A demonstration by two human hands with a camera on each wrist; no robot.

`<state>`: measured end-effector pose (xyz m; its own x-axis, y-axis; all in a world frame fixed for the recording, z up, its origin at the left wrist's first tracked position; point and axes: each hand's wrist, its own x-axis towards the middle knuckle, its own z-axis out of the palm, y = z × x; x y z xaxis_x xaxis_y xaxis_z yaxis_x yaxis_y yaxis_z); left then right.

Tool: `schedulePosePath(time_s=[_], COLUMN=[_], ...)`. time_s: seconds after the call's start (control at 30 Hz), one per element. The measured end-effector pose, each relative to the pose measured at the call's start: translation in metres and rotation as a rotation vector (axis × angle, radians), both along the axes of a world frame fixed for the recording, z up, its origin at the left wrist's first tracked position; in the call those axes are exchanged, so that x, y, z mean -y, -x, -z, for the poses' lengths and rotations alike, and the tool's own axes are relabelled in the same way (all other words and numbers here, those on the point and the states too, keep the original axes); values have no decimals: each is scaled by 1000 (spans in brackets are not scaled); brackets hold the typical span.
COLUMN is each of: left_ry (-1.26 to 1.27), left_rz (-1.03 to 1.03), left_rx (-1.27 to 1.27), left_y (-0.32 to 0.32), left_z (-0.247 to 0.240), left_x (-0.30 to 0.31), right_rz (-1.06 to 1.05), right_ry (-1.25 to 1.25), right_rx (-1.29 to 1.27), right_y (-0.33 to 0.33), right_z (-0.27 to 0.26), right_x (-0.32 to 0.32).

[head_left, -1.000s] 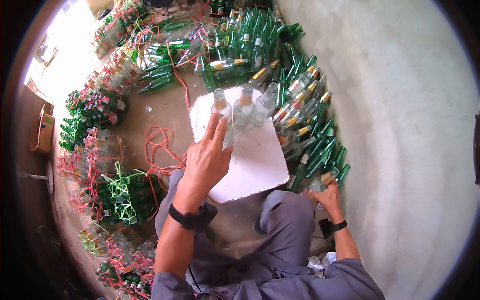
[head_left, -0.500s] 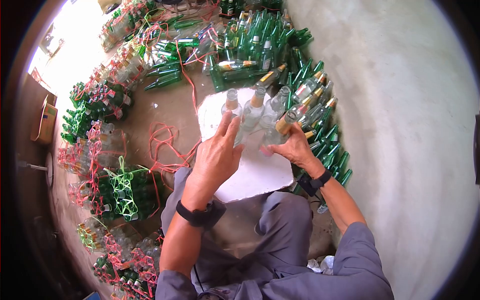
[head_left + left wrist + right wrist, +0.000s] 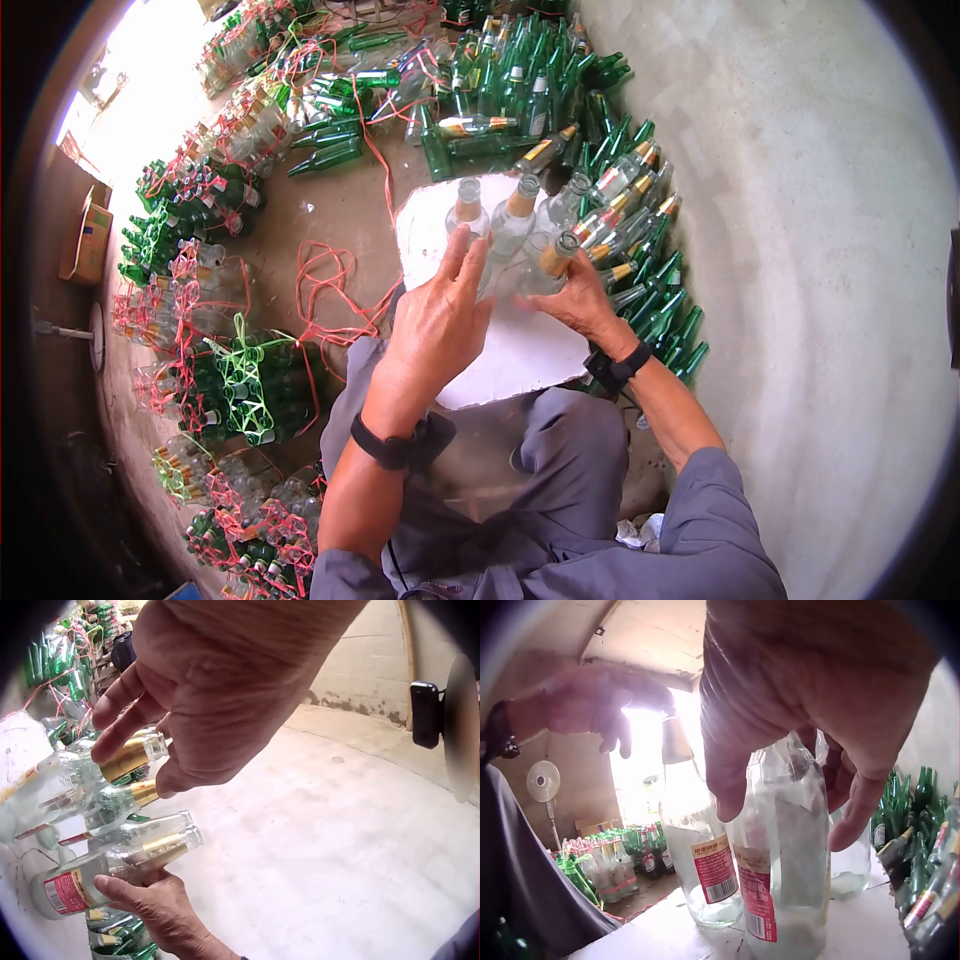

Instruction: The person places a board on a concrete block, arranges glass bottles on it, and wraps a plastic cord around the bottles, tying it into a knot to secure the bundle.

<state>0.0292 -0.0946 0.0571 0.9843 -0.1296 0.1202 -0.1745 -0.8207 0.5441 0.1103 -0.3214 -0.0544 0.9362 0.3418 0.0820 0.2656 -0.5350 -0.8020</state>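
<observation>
My right hand [image 3: 588, 300] grips a clear glass beer bottle [image 3: 554, 258] with a gold neck label, thumb on one side and fingers on the other. It stands upright over the right half of a white board [image 3: 510, 355]. A red label shows low on its side in the left wrist view. Several more clear bottles [image 3: 517, 208] stand close together toward the board's far side. My left hand [image 3: 437, 325] is at the left of this group, its fingers extended beside a gold-necked bottle [image 3: 468, 205]. In the left wrist view, its fingers overlap the bottle necks [image 3: 127, 761].
Loose green bottles [image 3: 520, 100] and clear ones lie heaped behind and right of the board, along the pale wall [image 3: 800, 250]. Bundles of bottles [image 3: 245, 375] tied with string line the left side. Loose red string [image 3: 325, 295] lies on the floor. A fan [image 3: 543, 780] stands farther off.
My right hand has brought a clear bottle from the pile at the lower right up over the board, beside the other bottles. The left hand has stayed by the bottles on the left.
</observation>
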Motion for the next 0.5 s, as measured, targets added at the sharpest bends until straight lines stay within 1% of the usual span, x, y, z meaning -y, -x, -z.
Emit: schedulePosePath(time_s=[0.07,0.13,0.27,0.33,0.37,0.43,0.47,0.5], left_ry=[4,-1,-9,-4,1,-2,-6,-6], left_rz=[3,4,5,4,5,5,6,6], left_rx=[1,2,1,-3,-5,-7,-6,-6], left_y=[1,1,2,2,2,2,2,2], left_z=[0,0,1,-1,-1,-1,0,0], left_x=[0,-1,0,-1,-1,-1,-1,-1], right_rz=[-3,89,141,100,99,-1,-1,-7], right_ry=[2,-142,-127,-177,-176,-111,-111,-166], right_rx=[-11,-150,-108,-183,-185,-116,-116,-166], right_y=[1,1,-6,-8,-9,-10,-9,-7], right_z=[1,-2,12,8,6,4,3,3], right_x=[4,10,25,27,29,32,32,33])
